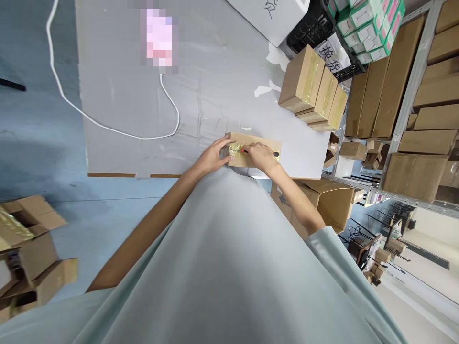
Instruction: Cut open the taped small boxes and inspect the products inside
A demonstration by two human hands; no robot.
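Your left hand (pixel 212 156) is spread fairly wide. Its thumb is at the near side and its fingers at the far side of the small box (pixel 241 161), so it seems to have hold of the left end. The box lies at the near edge of the gray table (pixel 222 91), just by your shirt (pixel 233 239). Your right hand (pixel 261 155) is curled closed around a thin cutter (pixel 243 150), with its tip to the left, over the shiny tape (pixel 233 153). It looks like you are cutting the tape, but I can't tell how much is slit. The next move seems to call for a light, slow pull, with your left fingers out of the tip's way. They are the main thing close to it.

Now look around. Open boxes (pixel 46 260) sit on the floor at the near left. A white cord (pixel 122 135) loops over the table's left side, well apart from your hands. To the right, three taped boxes (pixel 301 81) stand together, farther off. Past them is a black crate (pixel 310 31), then tall shelves (pixel 398 110).
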